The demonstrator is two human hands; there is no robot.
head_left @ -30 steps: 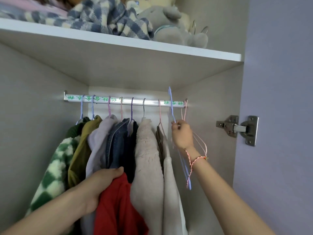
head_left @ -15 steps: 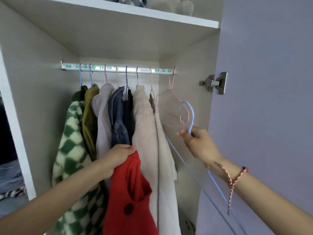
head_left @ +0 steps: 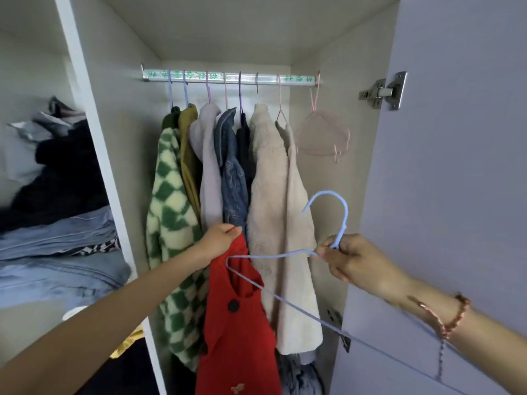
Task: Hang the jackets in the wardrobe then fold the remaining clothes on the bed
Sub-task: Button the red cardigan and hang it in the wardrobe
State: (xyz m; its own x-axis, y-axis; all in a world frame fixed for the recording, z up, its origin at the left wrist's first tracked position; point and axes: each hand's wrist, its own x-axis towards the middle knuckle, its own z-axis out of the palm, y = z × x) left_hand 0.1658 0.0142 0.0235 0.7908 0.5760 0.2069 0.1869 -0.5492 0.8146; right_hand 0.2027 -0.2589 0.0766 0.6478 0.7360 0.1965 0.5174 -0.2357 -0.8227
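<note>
My left hand point(head_left: 218, 240) grips the collar of a red jacket point(head_left: 239, 332) with a black button, holding it up in front of the open wardrobe. My right hand point(head_left: 352, 262) pinches the neck of a light blue wire hanger point(head_left: 328, 220) just below its hook. The hanger's left shoulder tip lies against the red jacket's neck opening. Behind them several jackets hang on the lit rail point(head_left: 231, 79), among them a green checked fleece point(head_left: 171, 201) and a cream fleece coat point(head_left: 278, 212).
Empty pink hangers point(head_left: 323, 135) hang at the rail's right end. The open lilac door point(head_left: 456, 172) with its metal hinge point(head_left: 383, 91) stands close on the right. A white partition point(head_left: 94, 143) separates a left compartment holding piled jeans and dark clothes point(head_left: 57, 201).
My right hand has taken the blue hanger off the rail and brought it down to the red jacket's collar. The view has dropped lower; my left hand keeps holding the jacket.
</note>
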